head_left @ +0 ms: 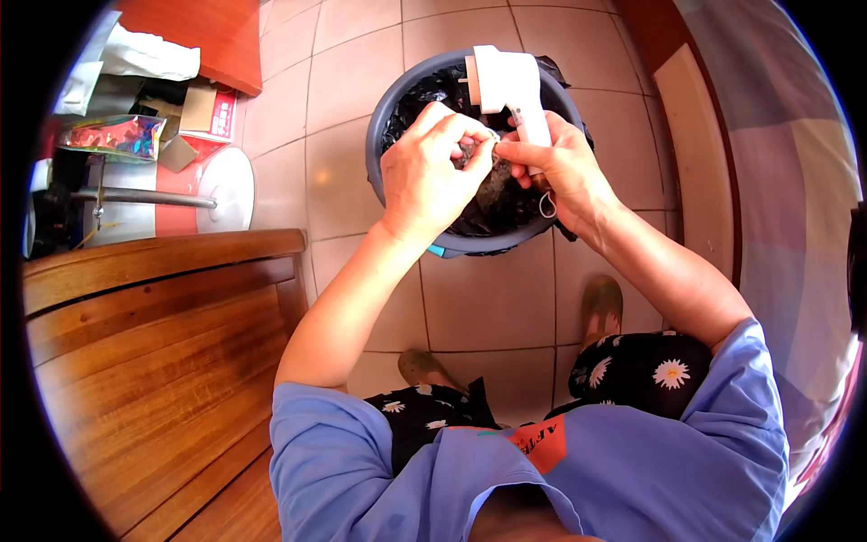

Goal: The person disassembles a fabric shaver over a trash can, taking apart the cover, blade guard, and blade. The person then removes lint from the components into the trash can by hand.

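My right hand [571,167] is wrapped round the handle of a white fabric shaver [508,79], its wide head pointing away from me. A thin loop strap [546,204] hangs from the handle's lower end. My left hand [432,167] has its fingers pinched together, meeting the right thumb and forefinger at a small pale piece that I cannot make out. Both hands are above a grey round bin [373,149] lined with a black plastic bag [470,221]. Greyish fluff [495,191] shows inside the bin, partly hidden by the hands.
A wooden chair or bench back [163,334] stands at the left. Behind it are a white round base with a metal pole [226,190], an opened cardboard box [206,113] and a reddish cabinet [212,41]. A checked bedspread [768,144] hangs at the right. Tiled floor [488,307] surrounds the bin.
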The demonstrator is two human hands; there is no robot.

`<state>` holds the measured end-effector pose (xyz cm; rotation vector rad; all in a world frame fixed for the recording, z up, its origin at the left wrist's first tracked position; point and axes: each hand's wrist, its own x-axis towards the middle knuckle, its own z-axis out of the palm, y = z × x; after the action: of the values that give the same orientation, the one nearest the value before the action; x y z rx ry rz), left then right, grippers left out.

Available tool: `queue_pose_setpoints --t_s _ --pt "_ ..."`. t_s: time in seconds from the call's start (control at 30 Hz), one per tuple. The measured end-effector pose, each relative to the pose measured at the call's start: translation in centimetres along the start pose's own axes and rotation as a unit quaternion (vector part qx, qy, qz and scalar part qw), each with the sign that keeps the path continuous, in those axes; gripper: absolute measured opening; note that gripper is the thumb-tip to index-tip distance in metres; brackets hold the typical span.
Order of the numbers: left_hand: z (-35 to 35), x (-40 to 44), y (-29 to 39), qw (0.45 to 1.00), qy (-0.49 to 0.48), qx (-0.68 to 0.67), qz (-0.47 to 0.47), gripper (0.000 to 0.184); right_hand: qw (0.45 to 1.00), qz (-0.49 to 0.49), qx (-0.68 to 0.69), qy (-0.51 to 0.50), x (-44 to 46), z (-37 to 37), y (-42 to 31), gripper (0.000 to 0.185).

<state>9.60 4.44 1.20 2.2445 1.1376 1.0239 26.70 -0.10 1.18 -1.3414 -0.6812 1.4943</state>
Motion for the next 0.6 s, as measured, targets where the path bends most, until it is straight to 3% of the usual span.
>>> queue_pose_setpoints --t_s 0.27,0.43,0.6 --pt "-0.04 0.14 0.42 0.998 -0.011 0.053 0.020 0.017 1.000 -0.002 0.010 0.012 0.14 -0.20 0.30 0.032" --pt "-0.35 0.23 -0.03 0.999 -0.025 -0.015 -0.036 0.023 1.000 0.002 0.011 0.010 0.39 -0.47 0.23 0.032" --pt "0.01 0.19 -0.07 0.999 -0.008 -0.032 -0.007 0.020 1.000 0.004 0.009 0.003 0.53 -0.45 0.51 0.030"
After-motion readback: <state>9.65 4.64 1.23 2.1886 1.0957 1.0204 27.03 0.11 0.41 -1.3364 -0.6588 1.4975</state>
